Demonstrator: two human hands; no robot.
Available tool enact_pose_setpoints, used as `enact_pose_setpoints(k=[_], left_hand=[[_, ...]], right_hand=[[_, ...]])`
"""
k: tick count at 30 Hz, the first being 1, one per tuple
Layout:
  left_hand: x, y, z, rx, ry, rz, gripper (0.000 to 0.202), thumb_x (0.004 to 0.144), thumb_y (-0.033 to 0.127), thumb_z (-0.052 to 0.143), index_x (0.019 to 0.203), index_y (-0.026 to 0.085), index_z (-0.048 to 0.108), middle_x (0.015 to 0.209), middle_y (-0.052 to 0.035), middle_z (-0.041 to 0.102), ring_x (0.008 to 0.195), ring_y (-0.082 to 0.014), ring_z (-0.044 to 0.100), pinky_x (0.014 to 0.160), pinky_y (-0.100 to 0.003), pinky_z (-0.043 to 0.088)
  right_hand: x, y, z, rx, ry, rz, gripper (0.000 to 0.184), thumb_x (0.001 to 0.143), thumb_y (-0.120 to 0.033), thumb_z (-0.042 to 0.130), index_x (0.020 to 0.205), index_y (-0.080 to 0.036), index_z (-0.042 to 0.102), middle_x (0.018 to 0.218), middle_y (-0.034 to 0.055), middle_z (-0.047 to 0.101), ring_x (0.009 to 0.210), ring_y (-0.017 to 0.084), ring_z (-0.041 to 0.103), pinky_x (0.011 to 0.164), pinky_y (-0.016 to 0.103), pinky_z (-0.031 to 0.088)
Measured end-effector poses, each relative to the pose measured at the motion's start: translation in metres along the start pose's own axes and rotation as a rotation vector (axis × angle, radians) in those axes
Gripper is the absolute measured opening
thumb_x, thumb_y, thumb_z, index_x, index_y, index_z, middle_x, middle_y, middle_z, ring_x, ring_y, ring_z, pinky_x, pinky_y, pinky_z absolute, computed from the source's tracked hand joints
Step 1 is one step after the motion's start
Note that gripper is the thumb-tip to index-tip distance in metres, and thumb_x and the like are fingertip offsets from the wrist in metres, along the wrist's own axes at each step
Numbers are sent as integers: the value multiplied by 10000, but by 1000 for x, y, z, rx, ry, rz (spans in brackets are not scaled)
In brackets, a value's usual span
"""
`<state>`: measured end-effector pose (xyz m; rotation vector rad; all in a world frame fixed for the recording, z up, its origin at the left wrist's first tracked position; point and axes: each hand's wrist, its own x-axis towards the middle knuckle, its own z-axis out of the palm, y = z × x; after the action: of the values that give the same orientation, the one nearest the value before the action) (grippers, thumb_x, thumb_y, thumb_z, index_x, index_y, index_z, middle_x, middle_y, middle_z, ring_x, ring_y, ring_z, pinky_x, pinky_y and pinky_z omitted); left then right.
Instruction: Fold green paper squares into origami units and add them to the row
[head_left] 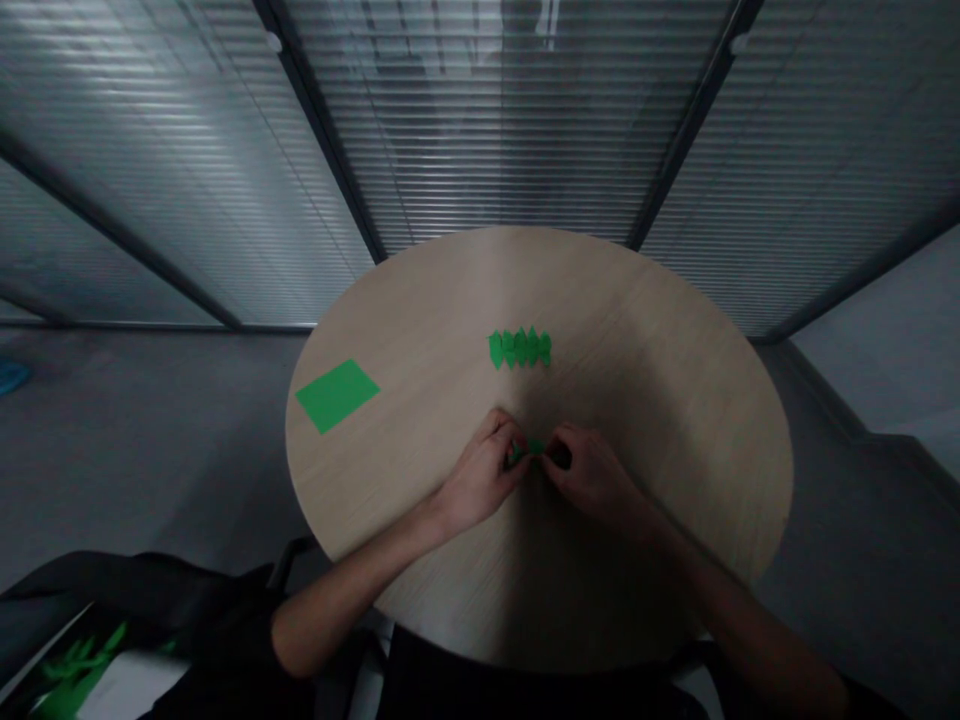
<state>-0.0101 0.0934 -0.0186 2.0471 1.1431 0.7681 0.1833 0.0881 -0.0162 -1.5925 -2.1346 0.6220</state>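
Observation:
Near the middle of the round table, my left hand (487, 470) and my right hand (589, 470) pinch a small piece of green paper (535, 447) between them. Fingers cover most of the piece, so its full shape is hidden. Beyond my hands lies a row of several small green paper shapes (520, 348), leaf-like with pointed ends and set side by side. To the left, a flat green paper sheet (337, 396) rests at an angle close to the table's edge.
The round wooden table (420, 310) stands against glass panels with blinds (510, 130). At the lower left, below table height, are more green paper pieces (79, 665) and a white item (135, 685). A blue object (13, 375) lies on the floor far left.

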Motion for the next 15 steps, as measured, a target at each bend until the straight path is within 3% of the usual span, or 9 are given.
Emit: enact_pose_setpoints(k=[15], left_hand=[[-4,-3,3,114,11,87,87,963,140,515,1024,186,557,1085,-91,525,1000,-237,544,876,-399,513]], right_hand=[[2,2,-4,-20,-15,11,186,816,-204,679,698,-203,535,750,21,615,676,170,556,642,299,369]])
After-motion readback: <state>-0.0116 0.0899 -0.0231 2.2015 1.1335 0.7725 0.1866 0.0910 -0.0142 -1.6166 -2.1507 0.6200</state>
